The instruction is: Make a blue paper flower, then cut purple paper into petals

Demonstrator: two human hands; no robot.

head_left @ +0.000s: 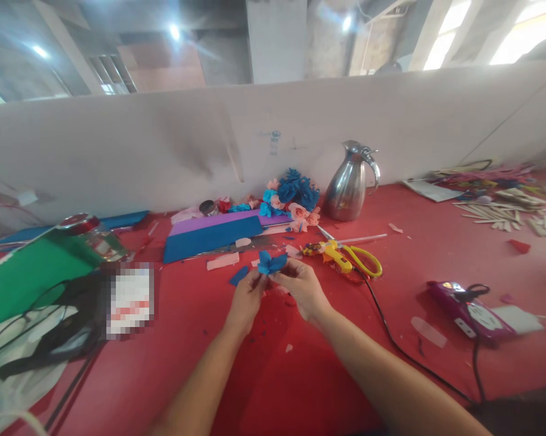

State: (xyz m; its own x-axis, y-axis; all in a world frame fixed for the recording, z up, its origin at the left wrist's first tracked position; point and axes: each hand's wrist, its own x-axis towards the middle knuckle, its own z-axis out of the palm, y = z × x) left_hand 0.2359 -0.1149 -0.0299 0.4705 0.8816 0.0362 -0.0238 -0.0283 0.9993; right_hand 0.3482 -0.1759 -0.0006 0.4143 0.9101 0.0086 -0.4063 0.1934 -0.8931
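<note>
A small blue paper flower (271,263) with a few spread petals is held up over the red table (273,375). My left hand (249,297) pinches it from below on the left. On the other side, the fingers of my right hand (302,284) are closed at its base and right petal. A blue paper scrap (239,275) lies just beyond my left hand. To the right of my right hand rest a yellow glue gun (337,257) and yellow-handled scissors (366,260). Behind the flower is a heap of finished blue and pink paper flowers (299,192).
A steel jug (349,184) stands against the white partition (163,133). Blue paper sheets (213,238) lie left of the flowers. A lidded jar (95,236) is at left, a purple power strip (471,315) with black cables at right. Pale sticks (495,215) lie far right.
</note>
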